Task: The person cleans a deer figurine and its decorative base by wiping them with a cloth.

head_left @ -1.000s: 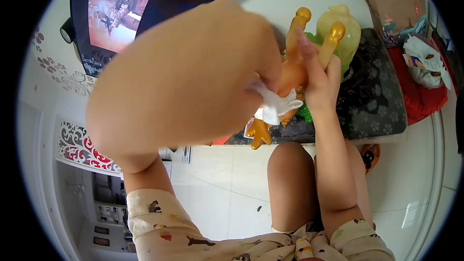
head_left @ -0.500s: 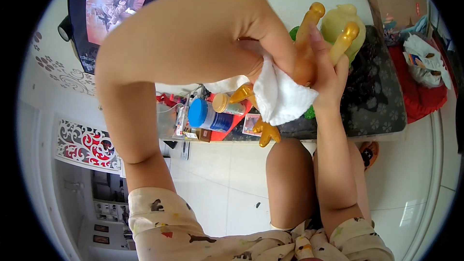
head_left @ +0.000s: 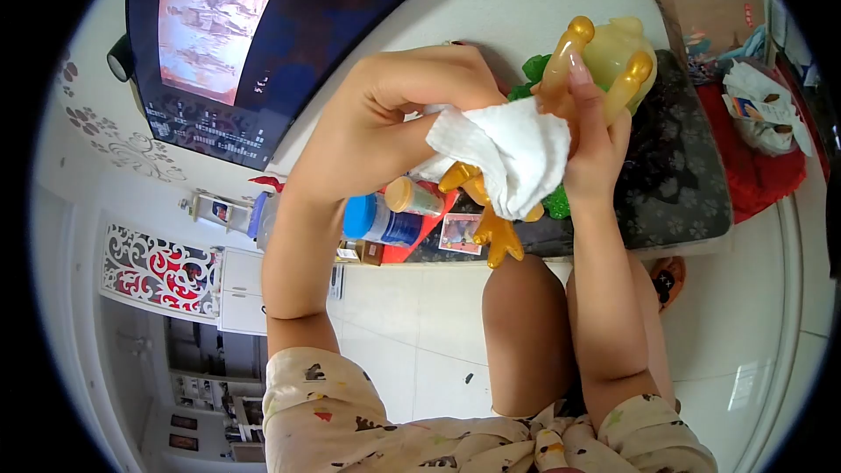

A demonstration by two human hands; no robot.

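My left hand (head_left: 438,92) is closed on a white cloth (head_left: 508,153), bunched and pressed against a shiny gold and amber figurine (head_left: 496,241). The figurine has splayed, toe-like gold ends at the bottom and knob-tipped upright parts at the top. My right hand (head_left: 596,136) grips it from the right, a thumb or finger lying along one upright part. Behind it are pale yellow-green (head_left: 618,52) and bright green pieces (head_left: 556,203); whether they belong to the figurine I cannot tell. The cloth hides the figurine's middle and some of my fingers.
A dark flower-patterned table surface (head_left: 683,193) lies beneath. A blue-lidded jar (head_left: 381,219), a small jar with a tan lid (head_left: 413,197) and a picture card (head_left: 460,232) are to the left. A television (head_left: 298,35) stands upper left; a red cloth (head_left: 762,180) is at right.
My left hand and forearm have moved down and away from the camera, uncovering more of the television. The cloth now spreads higher over the figurine. My right hand keeps its hold.
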